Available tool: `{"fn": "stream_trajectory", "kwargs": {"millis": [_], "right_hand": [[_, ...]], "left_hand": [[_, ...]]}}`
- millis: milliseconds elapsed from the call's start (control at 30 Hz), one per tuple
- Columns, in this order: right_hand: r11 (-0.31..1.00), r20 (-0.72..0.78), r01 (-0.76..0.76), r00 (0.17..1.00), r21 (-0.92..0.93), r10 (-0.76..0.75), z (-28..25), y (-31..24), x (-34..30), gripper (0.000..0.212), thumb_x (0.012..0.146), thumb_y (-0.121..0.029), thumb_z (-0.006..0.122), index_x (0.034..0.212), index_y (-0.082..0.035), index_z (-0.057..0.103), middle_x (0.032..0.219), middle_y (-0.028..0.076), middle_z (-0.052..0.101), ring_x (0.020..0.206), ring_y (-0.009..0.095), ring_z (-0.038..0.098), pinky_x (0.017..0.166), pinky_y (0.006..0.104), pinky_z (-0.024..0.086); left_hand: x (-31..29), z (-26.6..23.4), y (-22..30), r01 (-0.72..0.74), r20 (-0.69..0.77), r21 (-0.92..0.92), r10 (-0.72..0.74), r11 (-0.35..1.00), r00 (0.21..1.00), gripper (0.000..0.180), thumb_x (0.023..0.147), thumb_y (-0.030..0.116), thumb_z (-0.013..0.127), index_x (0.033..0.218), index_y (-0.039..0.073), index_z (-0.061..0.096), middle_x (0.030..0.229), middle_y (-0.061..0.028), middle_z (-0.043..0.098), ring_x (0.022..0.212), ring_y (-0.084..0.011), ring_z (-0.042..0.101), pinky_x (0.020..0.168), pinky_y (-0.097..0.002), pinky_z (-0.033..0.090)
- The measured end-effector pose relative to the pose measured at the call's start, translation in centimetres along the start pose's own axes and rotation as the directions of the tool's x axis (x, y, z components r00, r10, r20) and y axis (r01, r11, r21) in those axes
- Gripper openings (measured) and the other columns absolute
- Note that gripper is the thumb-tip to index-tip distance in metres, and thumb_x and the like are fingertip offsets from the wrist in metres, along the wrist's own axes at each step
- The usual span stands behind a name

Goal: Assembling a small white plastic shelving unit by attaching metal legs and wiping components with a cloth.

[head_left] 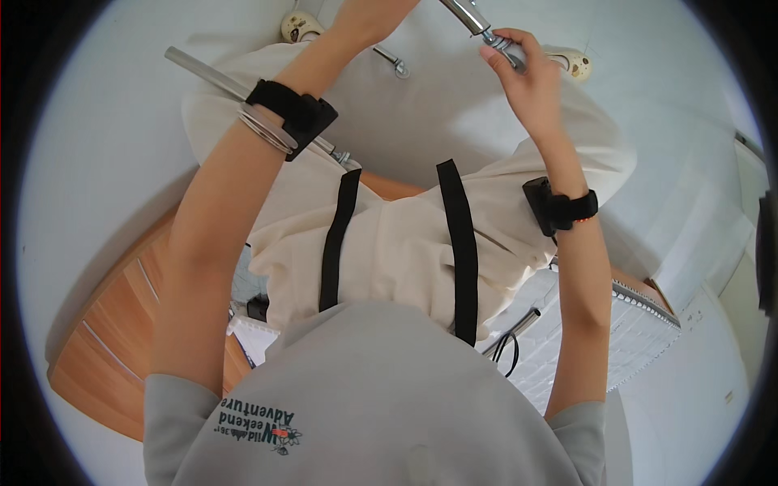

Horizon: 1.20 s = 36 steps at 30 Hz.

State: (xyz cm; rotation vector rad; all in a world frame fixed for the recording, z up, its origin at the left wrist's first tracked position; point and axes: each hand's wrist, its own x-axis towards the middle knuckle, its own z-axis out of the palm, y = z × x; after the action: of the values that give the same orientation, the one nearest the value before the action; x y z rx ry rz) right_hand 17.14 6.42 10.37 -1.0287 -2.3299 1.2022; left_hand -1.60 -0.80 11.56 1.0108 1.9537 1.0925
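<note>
At the upper edge, my right hand (535,85) is closed, thumb and fingers gripping a small caster wheel (512,58). The caster sits at the end of a shiny metal tube (466,14), which runs up out of the picture. My left hand (374,18) reaches up at the top, its fingers cut off by the edge, so what it holds is hidden. Below it, a second caster (400,69) shows on another metal leg. A grey metal tube (198,71) lies across my left thigh under my forearm, with a caster-like fitting (340,155) at its lower end.
Patterned shoes (575,63) show beyond my knees on the pale floor (105,154). Wood-grain panels (113,356) lie at the lower left. At the right are a white textured sheet (624,340) and a short metal tube (519,328) with a black cord (509,356).
</note>
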Motion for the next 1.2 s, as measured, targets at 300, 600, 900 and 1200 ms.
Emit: {"fn": "stream_trajectory", "kwargs": {"millis": [300, 600, 900, 1200], "right_hand": [[0.916, 0.154, -0.150, 0.983, 0.372, 0.099, 0.1, 0.9, 1.2, 0.026, 0.079, -0.017, 0.062, 0.097, 0.001, 0.055, 0.083, 0.007, 0.060, 0.073, 0.011, 0.059, 0.074, 0.0223, 0.045], [0.646, 0.464, -0.437, 0.874, 0.626, 0.143, -0.6, 2.0, 2.0, 0.031, 0.083, -0.017, 0.056, 0.103, 0.005, 0.051, 0.093, 0.011, 0.058, 0.084, 0.014, 0.057, 0.077, 0.0245, 0.045], [0.777, 0.494, -0.433, 0.850, 0.458, 0.183, -0.2, -0.1, 1.4, 0.037, 0.081, -0.025, 0.059, 0.107, 0.000, 0.051, 0.098, 0.009, 0.059, 0.091, 0.015, 0.055, 0.078, 0.0273, 0.045], [0.714, 0.116, 0.462, 0.871, -0.526, -0.478, 0.4, -0.2, -0.2, 0.031, 0.074, -0.026, 0.064, 0.091, -0.003, 0.053, 0.078, 0.008, 0.056, 0.068, 0.025, 0.055, 0.060, 0.0329, 0.044]], "left_hand": [[0.3, 0.0, -0.7, 0.077, -0.062, 0.142, -0.068, 0.987, 0.996, 0.063, 0.082, 0.048, 0.044, 0.107, -0.009, 0.051, 0.102, -0.0258, 0.055, 0.098, -0.0344, 0.053, 0.084, -0.0354, 0.039], [0.0, 0.2, -0.8, 0.097, -0.068, 0.154, -0.088, 0.983, 0.994, 0.064, 0.082, 0.049, 0.044, 0.105, -0.010, 0.051, 0.099, -0.0256, 0.056, 0.096, -0.0346, 0.053, 0.084, -0.0353, 0.039], [0.3, -0.1, -2.5, 0.061, -0.066, 0.216, -0.048, 0.974, 0.997, 0.069, 0.080, 0.049, 0.046, 0.104, -0.016, 0.049, 0.102, -0.0295, 0.054, 0.098, -0.0365, 0.052, 0.084, -0.0366, 0.039], [-0.5, -0.2, 0.2, 0.041, -0.058, 0.197, -0.030, 0.980, 0.998, 0.052, 0.081, 0.043, 0.046, 0.099, -0.004, 0.057, 0.092, -0.0250, 0.058, 0.089, -0.0368, 0.055, 0.079, -0.0385, 0.041]]}}
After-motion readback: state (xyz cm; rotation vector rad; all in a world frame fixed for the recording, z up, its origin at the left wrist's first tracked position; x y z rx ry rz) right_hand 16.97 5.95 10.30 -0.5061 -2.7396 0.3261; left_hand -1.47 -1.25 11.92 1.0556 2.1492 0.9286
